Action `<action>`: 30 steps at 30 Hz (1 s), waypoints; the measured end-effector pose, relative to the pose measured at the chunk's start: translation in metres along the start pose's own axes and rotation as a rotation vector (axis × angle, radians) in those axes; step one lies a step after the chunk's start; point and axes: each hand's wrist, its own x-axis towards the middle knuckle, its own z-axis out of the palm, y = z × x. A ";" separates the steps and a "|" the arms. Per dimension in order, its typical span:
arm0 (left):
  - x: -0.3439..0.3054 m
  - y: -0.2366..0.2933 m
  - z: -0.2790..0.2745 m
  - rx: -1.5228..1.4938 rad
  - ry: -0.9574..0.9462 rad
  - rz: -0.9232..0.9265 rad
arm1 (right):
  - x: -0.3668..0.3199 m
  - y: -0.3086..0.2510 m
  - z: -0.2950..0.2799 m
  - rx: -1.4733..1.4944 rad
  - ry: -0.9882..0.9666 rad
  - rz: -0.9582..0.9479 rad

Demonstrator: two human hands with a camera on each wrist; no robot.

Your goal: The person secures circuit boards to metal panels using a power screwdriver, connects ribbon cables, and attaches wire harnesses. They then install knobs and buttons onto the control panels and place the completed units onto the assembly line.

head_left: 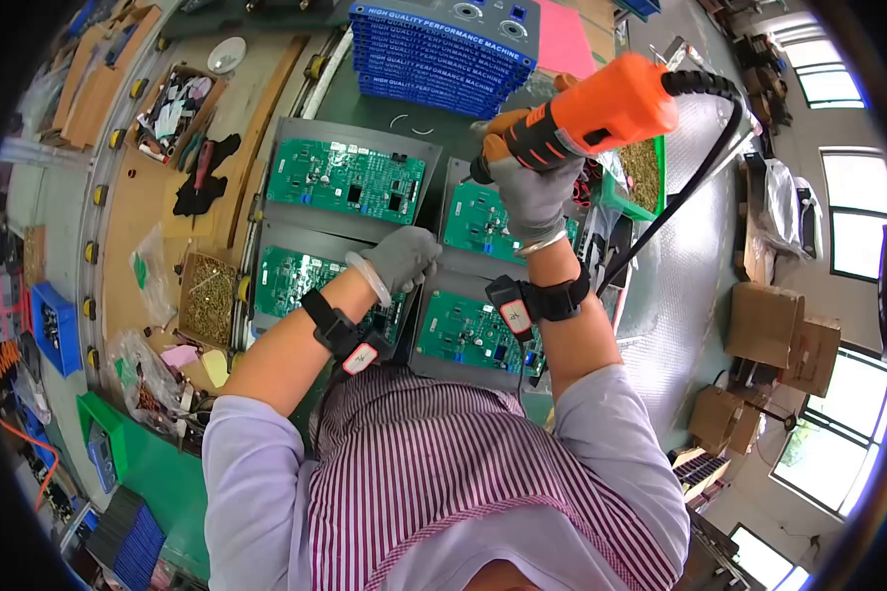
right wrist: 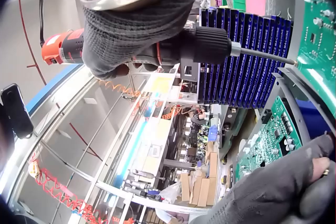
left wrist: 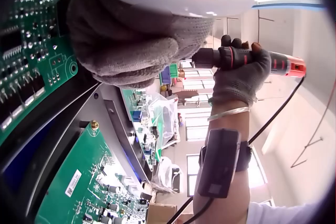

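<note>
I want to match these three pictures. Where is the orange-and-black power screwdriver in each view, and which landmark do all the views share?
Head: the power screwdriver is at upper right, in the right hand.
Left wrist: right of centre, in the upper half, its red end toward the right edge.
Right wrist: from upper left past the centre, its bit pointing right.
Shared landmark: green circuit boards.

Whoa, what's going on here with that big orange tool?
A person in gray gloves grips the orange tool in the right hand. Its thin bit reaches down to the edge of a green board, one of four. The left hand is curled over the boards, with a small brassy thing at its fingertips.
</note>
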 end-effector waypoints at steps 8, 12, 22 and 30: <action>0.023 -0.021 -0.018 -0.325 -0.130 -0.096 | 0.006 0.001 0.006 0.048 0.098 -0.013; 0.014 -0.009 -0.010 -0.195 -0.040 -0.126 | 0.006 0.003 0.005 0.083 0.092 -0.060; -0.023 0.019 0.011 -0.030 0.051 -0.043 | 0.008 0.012 0.014 0.159 -0.006 0.039; -0.002 0.002 0.000 -0.171 -0.032 -0.059 | 0.012 0.009 0.006 0.194 -0.018 0.151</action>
